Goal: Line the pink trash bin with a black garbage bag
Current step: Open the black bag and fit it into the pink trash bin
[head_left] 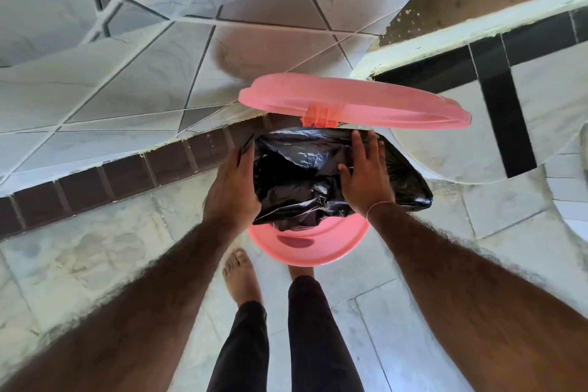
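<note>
One pink bin [310, 243], lid [353, 102] up; one black bag [296, 175]. Left hand [230, 189] apparently grips bag edge; right hand [366, 175] flat on it.

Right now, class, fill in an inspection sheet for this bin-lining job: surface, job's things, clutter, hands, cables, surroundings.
Surface: pale tiled floor, with a dark brick-like strip along the wall.
Job's things: pink trash bin, its lid raised; black garbage bag crumpled over the opening, draped outside on the right, front rim still bare.
Clutter: nothing seen.
Hands: left hand grips the bag at the bin's left edge; right hand rests flat, fingers spread, on the bag.
Cables: nothing seen.
Surroundings: tiled wall, a white ledge with black tiles on the right; bare foot near the bin.
</note>
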Motion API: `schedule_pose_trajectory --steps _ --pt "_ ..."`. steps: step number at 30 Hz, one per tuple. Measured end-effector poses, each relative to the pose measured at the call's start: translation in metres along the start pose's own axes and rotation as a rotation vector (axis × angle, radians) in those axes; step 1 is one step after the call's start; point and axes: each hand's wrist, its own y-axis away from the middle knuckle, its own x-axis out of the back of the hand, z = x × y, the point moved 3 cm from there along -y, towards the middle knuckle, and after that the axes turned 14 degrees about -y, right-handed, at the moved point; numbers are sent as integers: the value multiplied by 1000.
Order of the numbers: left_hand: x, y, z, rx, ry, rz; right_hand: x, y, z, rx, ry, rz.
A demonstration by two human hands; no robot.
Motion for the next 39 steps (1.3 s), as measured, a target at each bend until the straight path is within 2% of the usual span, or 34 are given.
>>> schedule_pose_trajectory --steps 7,13,19,28,35,39 --pt "-4 -39 1 76 -67 -188 -9 -18 11 -91 -66 -48" --pt "-22 -49 -21 120 -22 -330 -4 -21 23 -262 -289 -97" --pt "-29 -22 -33 177 113 -289 1 -17 36 -329 -311 -120" --pt "-47 37 -43 367 387 -244 -4 29 61 -375 -346 -82" --pt "-54 53 -39 297 505 -249 -11 68 69 -355 -440 -19" --pt "-54 52 -40 200 455 -289 -15 83 71 -328 -477 -4"
